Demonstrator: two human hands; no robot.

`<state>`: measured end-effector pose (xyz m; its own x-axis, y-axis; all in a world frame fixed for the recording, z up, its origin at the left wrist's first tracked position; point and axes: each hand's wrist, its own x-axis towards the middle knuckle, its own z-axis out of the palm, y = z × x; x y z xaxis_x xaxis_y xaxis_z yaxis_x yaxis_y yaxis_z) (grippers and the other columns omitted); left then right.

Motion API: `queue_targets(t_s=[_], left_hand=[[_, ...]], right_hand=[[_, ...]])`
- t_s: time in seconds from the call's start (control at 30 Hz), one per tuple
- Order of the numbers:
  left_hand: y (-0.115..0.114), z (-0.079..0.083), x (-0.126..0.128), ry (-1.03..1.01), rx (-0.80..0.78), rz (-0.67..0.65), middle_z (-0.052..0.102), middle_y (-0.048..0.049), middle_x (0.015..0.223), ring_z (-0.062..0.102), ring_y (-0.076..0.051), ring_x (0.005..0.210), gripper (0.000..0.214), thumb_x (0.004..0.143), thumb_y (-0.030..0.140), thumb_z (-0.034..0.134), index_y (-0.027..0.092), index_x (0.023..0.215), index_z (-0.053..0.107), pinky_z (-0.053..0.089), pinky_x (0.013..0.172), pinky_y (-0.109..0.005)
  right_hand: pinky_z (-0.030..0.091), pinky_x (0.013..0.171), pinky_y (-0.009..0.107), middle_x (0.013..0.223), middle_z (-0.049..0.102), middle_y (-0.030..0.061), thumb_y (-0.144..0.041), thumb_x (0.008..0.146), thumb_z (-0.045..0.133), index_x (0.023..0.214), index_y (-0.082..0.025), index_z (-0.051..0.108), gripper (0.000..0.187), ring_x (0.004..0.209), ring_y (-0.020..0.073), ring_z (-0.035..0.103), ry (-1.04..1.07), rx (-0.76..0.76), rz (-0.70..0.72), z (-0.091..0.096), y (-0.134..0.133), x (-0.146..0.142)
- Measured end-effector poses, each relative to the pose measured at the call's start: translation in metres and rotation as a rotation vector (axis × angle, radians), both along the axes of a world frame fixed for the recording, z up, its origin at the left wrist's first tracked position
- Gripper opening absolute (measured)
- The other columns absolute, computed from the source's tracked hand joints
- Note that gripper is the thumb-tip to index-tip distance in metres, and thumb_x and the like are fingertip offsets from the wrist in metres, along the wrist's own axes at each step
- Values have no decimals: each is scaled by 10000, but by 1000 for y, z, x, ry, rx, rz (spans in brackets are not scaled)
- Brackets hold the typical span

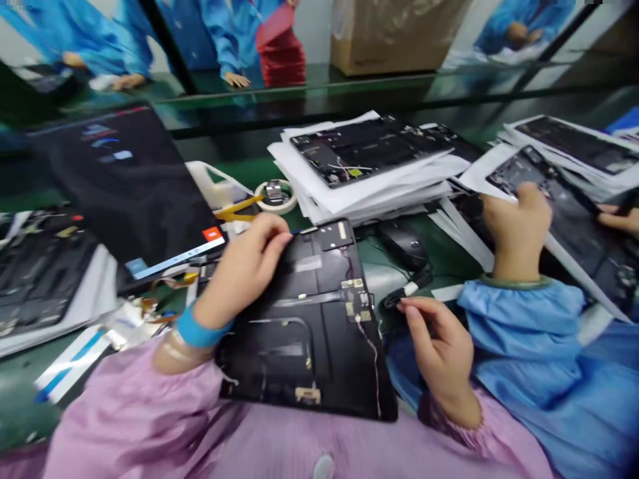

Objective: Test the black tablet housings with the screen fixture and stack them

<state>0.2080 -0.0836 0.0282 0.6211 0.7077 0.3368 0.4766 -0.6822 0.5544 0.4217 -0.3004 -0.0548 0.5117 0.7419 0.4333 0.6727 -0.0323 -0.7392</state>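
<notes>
Tilted above my lap is an opened black tablet (329,346), its inner side facing up, with small circuit boards, flat strips and thin wires. My left hand (249,266), wearing a blue wristband, grips its upper left edge between thumb and curled fingers. Right of the tablet, my right hand (442,352) has thumb and index fingertip pinched at the end of a black cable (394,299) with a white tag. Its other fingers are loosely curled. Just beyond the cable lies a black computer mouse (402,243).
A lit screen (134,193) leans at left. A paper stack (319,199) bears another opened device (369,150). A tape roll (274,195) sits behind my left hand. At right, a co-worker's hand (519,226) is at another device (574,219). Other people in blue stand across the bench.
</notes>
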Motion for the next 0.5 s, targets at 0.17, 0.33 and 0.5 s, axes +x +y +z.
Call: queue_targets(t_s=[0.17, 0.33, 0.5], left_hand=[[-9, 15, -10, -154, -23, 38, 587, 17, 878, 553, -144, 783, 63, 940, 267, 496, 245, 960, 551, 446, 743, -276], [-12, 14, -8, -169, -119, 54, 596, 30, 875, 573, -132, 794, 49, 930, 253, 522, 244, 968, 552, 441, 767, -277], [-11, 14, -7, -171, -104, 52, 594, 37, 844, 558, -116, 746, 41, 934, 257, 522, 234, 945, 554, 442, 722, -257]], right_hand=[[511, 888, 469, 1154, 639, 104, -119, 831, 515, 1131, -223, 614, 332, 1068, 280, 616, -265, 40, 252, -5, -10, 2], [458, 996, 477, 1252, 616, 112, -166, 793, 564, 1087, -216, 654, 312, 1199, 286, 562, -720, 63, 421, -32, -29, 12], [463, 1020, 403, 1123, 703, 68, -130, 906, 559, 1131, -214, 646, 255, 1144, 222, 618, -714, 47, 414, -28, -29, 16]])
